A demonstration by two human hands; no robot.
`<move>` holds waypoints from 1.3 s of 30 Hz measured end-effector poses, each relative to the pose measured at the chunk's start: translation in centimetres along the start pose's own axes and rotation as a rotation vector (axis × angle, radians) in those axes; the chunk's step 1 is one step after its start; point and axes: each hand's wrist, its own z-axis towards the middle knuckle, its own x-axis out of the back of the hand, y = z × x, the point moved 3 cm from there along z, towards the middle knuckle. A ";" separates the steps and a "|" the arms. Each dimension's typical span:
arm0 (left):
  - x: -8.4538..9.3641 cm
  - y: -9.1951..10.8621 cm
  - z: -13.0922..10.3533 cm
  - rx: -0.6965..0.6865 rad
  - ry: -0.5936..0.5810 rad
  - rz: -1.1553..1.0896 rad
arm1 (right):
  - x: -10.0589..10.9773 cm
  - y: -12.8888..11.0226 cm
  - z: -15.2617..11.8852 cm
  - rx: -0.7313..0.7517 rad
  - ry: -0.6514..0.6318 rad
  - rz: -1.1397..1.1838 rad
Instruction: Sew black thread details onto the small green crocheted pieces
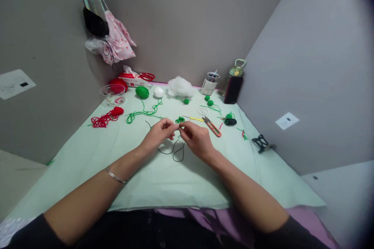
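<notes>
Green crochet piece: The small green yarn piece [180, 120] sits just beyond my joined fingertips, toward the far edge of the bench [152, 194] and near mid-width. My right hand looks slightly nearer. Its long axis is too small to read, as is whether my fingers touch it.
Left hand: My left hand [159, 134] comes in from the left, thumb and forefinger closed in a pinch; what lies between them I cannot tell.
Right hand: My right hand [198, 138] meets it tip to tip, likewise pinched, its contents too small to make out.
Dark thread: A dark thread [178, 161] loops on the bench below both hands, toward the front edge.
Tools: Just right of the green piece lie a yellow-handled hook [196, 119], roughly crosswise, and orange-handled snips [216, 129], slanting down toward the right edge.
Bench: Pale green covering; red yarn [118, 111] toward the far left corner, a green yarn ball [142, 92], a white ball [158, 92] and white stuffing [180, 87] along the far edge, a pen tin [209, 86] and bottle [237, 70] near the far right corner, a black claw clip [262, 144] by the right edge.
Room: Grey walls [181, 27] enclose a tight corner, a pink dotted bag [119, 42] hanging at left.
</notes>
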 end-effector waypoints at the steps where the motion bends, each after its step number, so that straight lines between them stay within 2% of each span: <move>1: -0.1 -0.2 0.0 -0.001 -0.016 -0.019 | -0.2 -0.1 -0.1 0.034 -0.007 -0.049; 4: 0.1 -0.6 0.2 0.009 -0.046 -0.067 | -0.3 0.0 -0.2 0.052 -0.013 -0.082; 7: 0.5 -0.6 0.4 0.023 -0.062 -0.041 | -0.1 0.3 0.0 0.010 -0.012 0.004; 14: 1.0 0.6 0.1 -0.008 -0.147 0.130 | 0.3 0.6 0.6 -0.299 -0.055 0.460; 19: 1.9 1.4 0.1 -0.137 -0.044 0.344 | 0.2 0.9 0.9 -0.397 -0.055 0.665; 21: 2.1 1.5 0.3 -0.146 -0.003 0.290 | 0.1 1.0 1.0 -0.407 -0.052 0.701; 24: 2.2 1.5 0.4 -0.105 0.032 0.018 | 0.2 1.1 1.0 -0.420 -0.051 0.719; 27: 1.8 1.8 0.3 -0.069 0.011 -0.248 | 0.2 1.0 1.0 -0.439 -0.062 0.727; 29: 1.4 1.9 0.1 -0.059 -0.011 -0.299 | 0.1 0.8 0.9 -0.444 -0.073 0.728; 31: 1.2 1.8 -0.1 -0.057 0.000 -0.240 | 0.0 0.6 0.8 -0.436 -0.085 0.720; 34: 1.2 1.3 -0.1 -0.055 0.031 -0.035 | -0.2 0.5 0.7 -0.417 -0.097 0.700; 37: 1.0 0.6 0.1 -0.027 -0.077 0.108 | -0.4 0.4 0.6 -0.390 -0.094 0.695; 39: 1.0 0.3 0.3 -0.012 -0.124 0.099 | -0.4 0.4 0.6 -0.372 -0.093 0.702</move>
